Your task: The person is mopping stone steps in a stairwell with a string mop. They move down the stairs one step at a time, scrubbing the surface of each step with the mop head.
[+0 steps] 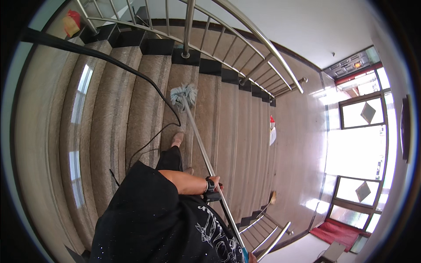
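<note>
A mop with a long metal handle point(198, 138) slants down across the steps in front of my body. My left hand point(215, 181), with a dark device strapped at the wrist, is closed around the middle of the handle. At the bottom edge of the picture my right hand point(252, 257) is partly visible, gripping the handle's upper end beside a blue section point(245, 254). The grey-blue mop head point(183, 96) rests on a speckled stone stair tread point(182, 74), beyond my shoe point(178, 138). Its strands are spread and slightly blurred.
A black cable point(144, 77) loops over the steps towards my body. Stainless steel railings point(187, 29) line the far side, with another railing point(273, 240) at lower right. A broom point(273, 198) and a red-and-white object point(272, 131) lie by the bottom steps. A red-and-yellow bag point(71, 23) sits upper left.
</note>
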Available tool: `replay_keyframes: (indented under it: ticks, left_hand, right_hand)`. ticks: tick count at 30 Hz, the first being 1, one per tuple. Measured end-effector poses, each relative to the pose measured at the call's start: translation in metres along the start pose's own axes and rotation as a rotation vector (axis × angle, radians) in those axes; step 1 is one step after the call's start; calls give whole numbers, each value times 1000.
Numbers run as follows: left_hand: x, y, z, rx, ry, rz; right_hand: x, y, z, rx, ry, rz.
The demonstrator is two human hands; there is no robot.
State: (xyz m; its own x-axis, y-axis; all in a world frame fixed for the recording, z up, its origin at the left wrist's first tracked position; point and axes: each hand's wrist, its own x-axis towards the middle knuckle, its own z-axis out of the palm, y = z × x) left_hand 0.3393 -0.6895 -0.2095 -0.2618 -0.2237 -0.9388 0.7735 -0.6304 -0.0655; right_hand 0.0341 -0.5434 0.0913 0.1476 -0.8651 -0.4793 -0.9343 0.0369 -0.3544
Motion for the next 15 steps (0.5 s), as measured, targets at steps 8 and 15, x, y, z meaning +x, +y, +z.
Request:
replay_keyframes:
  ticks: [8,15]
  left_hand:
    - [0,11,-13,0,117,198]
    - [-37,53,-28,-72,136,99]
  right_hand:
    - [74,6,5,-179,-252,83]
    - [148,-94,7,534,-471,-79]
